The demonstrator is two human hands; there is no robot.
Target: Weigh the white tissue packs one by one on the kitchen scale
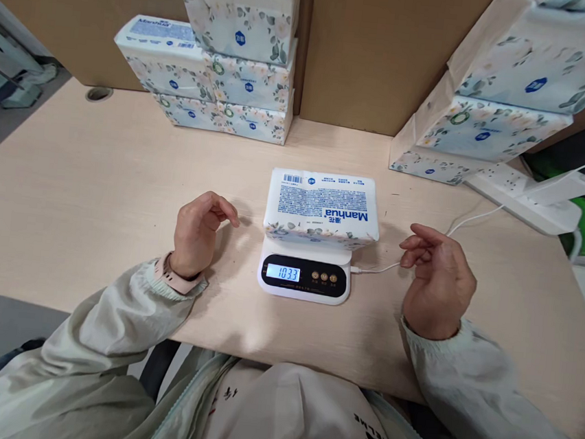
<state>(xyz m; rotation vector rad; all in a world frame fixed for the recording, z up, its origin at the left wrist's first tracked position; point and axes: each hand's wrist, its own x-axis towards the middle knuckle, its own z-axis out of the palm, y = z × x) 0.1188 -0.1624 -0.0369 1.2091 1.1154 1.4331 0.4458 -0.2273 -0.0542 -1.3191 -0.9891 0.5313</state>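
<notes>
The left hand [198,228] and the right hand [436,278] are on the two sides of a tissue pack [322,205], white with blue words. Both hands are loose, with bent fingers, pinching nothing and apart from the pack. The pack sits between them on a little white scale [302,289] with glowing numbers. A thin white cord [475,216] goes from the scale past the right hand. Farther out than each hand are flowery packs in piles, the left pile [228,82] and the right pile [492,128].
</notes>
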